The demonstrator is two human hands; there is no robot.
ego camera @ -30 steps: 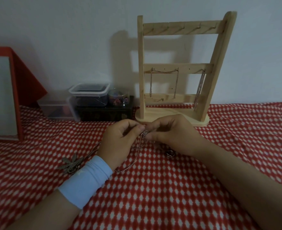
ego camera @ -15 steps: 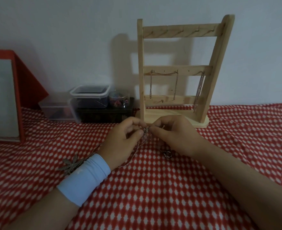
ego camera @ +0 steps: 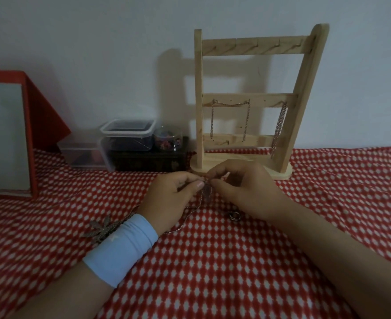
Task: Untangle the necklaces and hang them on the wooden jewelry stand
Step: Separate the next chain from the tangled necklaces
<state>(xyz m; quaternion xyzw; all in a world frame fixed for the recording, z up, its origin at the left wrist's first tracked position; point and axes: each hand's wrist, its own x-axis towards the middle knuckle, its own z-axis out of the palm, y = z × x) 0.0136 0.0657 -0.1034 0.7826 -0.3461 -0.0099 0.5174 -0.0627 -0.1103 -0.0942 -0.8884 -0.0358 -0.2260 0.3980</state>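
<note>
- A home, most likely a bedroom or dressing corner (nothing shows which).
- A soft, creased red cloth with white dots [ego camera: 212,272] covers the whole lower half of the frame.
- A plain pale wall [ego camera: 98,42] fills the top.
- At centre left, against the wall, clear lidded plastic boxes [ego camera: 127,134] sit beside and on top of a dark patterned box [ego camera: 148,161].
- Right of centre stands a wooden jewelry stand [ego camera: 249,97] hung with chains [ego camera: 246,120].
- At the far left leans a red-framed panel [ego camera: 30,139], possibly a mirror.
</note>
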